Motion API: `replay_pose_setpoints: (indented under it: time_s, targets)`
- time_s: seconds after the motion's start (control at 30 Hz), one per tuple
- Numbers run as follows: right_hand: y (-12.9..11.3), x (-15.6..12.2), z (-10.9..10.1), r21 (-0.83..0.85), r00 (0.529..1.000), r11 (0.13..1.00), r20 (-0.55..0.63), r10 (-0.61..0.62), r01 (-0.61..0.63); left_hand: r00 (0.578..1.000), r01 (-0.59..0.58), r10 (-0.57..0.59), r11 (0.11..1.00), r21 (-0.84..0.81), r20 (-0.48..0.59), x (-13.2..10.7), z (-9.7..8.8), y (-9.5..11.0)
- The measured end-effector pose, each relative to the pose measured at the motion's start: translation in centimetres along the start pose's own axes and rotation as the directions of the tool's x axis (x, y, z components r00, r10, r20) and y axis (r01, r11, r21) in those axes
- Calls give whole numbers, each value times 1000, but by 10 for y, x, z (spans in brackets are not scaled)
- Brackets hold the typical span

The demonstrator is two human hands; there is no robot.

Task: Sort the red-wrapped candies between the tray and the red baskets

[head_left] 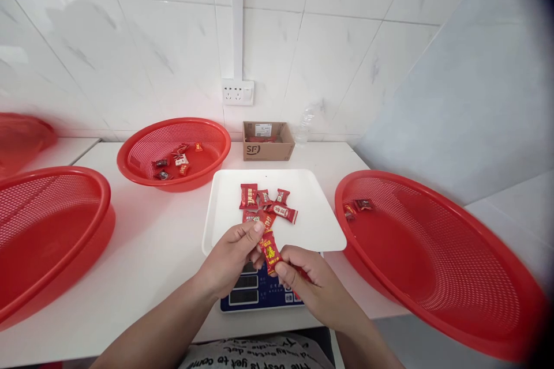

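Note:
Between my two hands is a red wrapped candy with yellow lettering, held above the front edge of a white weighing tray. My left hand pinches its upper left end, thumb on top. At its lower right end, the thumb and fingers of my right hand are closed on it. Several red-wrapped candies lie grouped on the tray just beyond my fingers. Below my hands shows the scale's blue panel with dark displays, partly covered by my right hand.
Red mesh baskets stand around the scale: one at the left, one at back left with several candies, one at right with a few. Behind the tray are a cardboard box and a clear plastic bottle, near the tiled wall.

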State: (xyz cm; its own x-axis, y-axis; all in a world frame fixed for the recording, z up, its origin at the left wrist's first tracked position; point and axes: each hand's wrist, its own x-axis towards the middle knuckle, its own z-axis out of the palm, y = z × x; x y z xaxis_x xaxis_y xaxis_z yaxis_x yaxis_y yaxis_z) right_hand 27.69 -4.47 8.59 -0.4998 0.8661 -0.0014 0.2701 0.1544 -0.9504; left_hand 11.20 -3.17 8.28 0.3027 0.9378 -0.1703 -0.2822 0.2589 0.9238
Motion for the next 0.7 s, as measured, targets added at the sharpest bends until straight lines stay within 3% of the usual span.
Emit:
replay_pose_setpoints:
  time_s: [0.13, 0.23, 0.37, 0.57, 0.7]
  targets:
    - [2, 2, 1, 44, 996, 999, -88, 24, -20, 990, -136, 125, 969, 208, 66, -1, -1, -1]
    - [5, 3, 2, 62, 992, 997, -117, 50, -43, 967, -252, 200, 861, 442, 160, -3, 2, 0]
    - [9, 2, -4, 69, 994, 997, -108, 27, -20, 966, -257, 221, 784, 566, 133, -7, 3, 4]
    - [5, 2, -16, 37, 971, 998, -236, -31, 41, 971, -198, 39, 681, 705, 236, -12, 3, 8]
    - [1, 5, -14, -56, 960, 998, -277, -47, 33, 963, -174, -40, 666, 725, 268, -13, 5, 3]
